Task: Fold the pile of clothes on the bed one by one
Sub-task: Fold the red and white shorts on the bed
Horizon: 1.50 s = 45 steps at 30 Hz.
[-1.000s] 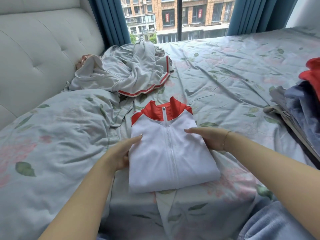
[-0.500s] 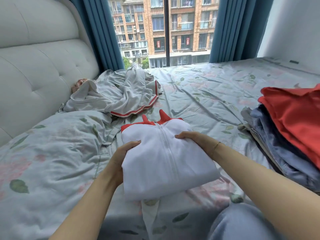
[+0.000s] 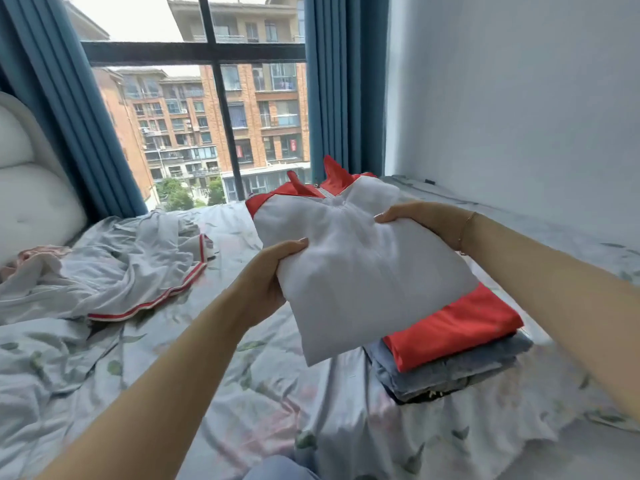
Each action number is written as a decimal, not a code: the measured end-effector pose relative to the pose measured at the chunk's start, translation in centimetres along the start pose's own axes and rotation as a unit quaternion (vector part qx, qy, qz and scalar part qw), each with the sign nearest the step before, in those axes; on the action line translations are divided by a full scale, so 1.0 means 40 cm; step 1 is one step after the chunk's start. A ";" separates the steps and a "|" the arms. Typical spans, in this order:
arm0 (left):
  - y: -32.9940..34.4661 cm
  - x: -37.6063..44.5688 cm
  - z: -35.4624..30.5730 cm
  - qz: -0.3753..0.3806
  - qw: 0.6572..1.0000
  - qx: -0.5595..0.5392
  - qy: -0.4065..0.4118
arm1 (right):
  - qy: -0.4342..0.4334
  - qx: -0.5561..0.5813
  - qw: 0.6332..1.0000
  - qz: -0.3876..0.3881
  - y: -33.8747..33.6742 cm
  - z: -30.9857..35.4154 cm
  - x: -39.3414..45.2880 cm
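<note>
Here, in the head view, the folded white zip jacket [image 3: 360, 282] with its red collar is held up off the floral bedsheet [image 3: 242, 393], partly above the stack of folded clothes [image 3: 450, 351] at the right. The left hand [image 3: 266, 275] grips its left edge and the right hand [image 3: 422, 220] its upper right edge, fingers curled round the fabric. A crumpled grey garment with red trim [image 3: 128, 268] lies near the headboard [image 3: 31, 195].

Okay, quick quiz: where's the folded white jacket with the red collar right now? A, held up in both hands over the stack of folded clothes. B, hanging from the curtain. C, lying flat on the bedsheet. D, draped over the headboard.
A: the left hand and right hand grip the folded white jacket in the air, above the stack of folded clothes.
</note>
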<state>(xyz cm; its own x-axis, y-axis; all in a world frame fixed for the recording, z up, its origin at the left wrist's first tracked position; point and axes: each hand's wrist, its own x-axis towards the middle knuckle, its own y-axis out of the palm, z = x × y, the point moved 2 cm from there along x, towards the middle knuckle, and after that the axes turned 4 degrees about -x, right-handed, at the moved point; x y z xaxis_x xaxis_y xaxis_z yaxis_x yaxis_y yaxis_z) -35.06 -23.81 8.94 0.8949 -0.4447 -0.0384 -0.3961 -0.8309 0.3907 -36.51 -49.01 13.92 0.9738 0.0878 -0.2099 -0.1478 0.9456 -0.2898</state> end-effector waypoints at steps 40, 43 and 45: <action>0.225 0.219 0.284 -0.063 0.598 0.793 0.097 | -0.131 -0.566 0.798 -0.159 -0.134 -0.310 0.078; 0.170 0.158 0.226 -0.090 0.592 0.793 0.107 | -0.156 -0.578 0.786 -0.154 -0.076 -0.269 0.061; 0.123 0.110 0.190 -0.104 0.585 0.797 0.108 | -0.170 -0.582 0.782 -0.146 -0.017 -0.232 0.057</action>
<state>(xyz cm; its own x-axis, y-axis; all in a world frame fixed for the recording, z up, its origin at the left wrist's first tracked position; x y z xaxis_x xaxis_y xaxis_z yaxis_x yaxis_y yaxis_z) -34.64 -32.40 3.72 0.8947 -0.3687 0.2523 0.1923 -0.1919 -0.9624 -35.78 -52.38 4.96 0.9561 0.1856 0.2270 0.2248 0.0328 -0.9738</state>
